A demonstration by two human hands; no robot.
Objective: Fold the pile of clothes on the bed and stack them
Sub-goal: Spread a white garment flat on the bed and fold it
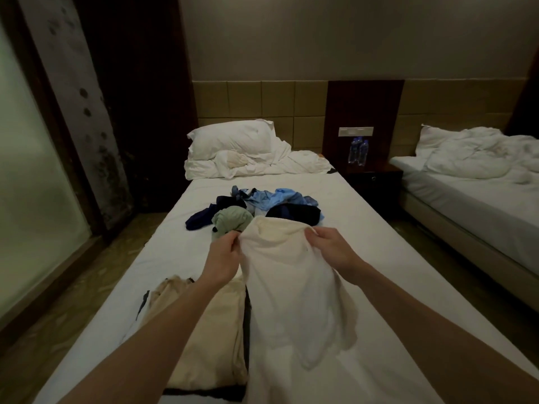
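White garment up for folding.
Your left hand [224, 255] and right hand [326, 246] pinch the white garment [294, 293] by its top edge, letting it hang straight, just short of the pile [256, 207].

The white garment [294, 287] looks like soft, matt knit cloth, cream on its inner face near the top. The folded beige piece [204, 339] at the bed's near left edge is matt cloth too. The sheet [379, 228] is smooth white cotton-like fabric, faintly creased. The pile [256, 208] mixes matt cloths: blue, green, navy, black. The headboard [262, 106] shows padded tan panels with slight sheen. The bottles [358, 150] are clear glossy plastic; the nightstand [373, 182] is dark polished wood.
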